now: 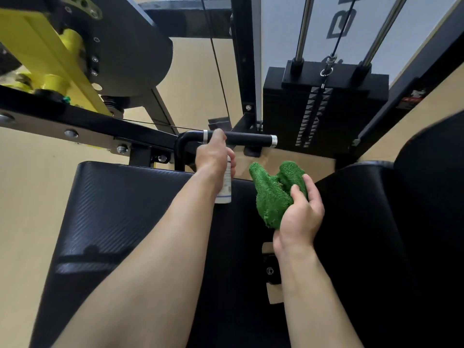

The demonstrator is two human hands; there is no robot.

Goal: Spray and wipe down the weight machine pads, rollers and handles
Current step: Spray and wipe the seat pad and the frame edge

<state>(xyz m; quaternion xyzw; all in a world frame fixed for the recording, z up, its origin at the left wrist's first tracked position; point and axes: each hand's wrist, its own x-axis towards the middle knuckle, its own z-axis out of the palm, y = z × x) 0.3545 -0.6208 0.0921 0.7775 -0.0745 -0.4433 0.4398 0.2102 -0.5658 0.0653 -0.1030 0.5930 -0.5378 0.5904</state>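
Observation:
My left hand [213, 154] grips a small white spray bottle [225, 189], held upright with a finger on its top, right in front of the black machine handle [248, 139]. The handle sticks out to the right with chrome rings at both ends. My right hand [300, 212] holds a crumpled green cloth [272, 192] below and to the right of the handle. Under both arms lies the black seat pad [113, 209]. A second black pad [414, 197] rises on the right.
The black weight stack [324, 109] with its chrome guide rods and cable stands just behind the handle. A black frame beam [88, 126] with bolts crosses from the left, with a yellow lever arm [45, 54] and a black cam disc above it. Tan floor lies around.

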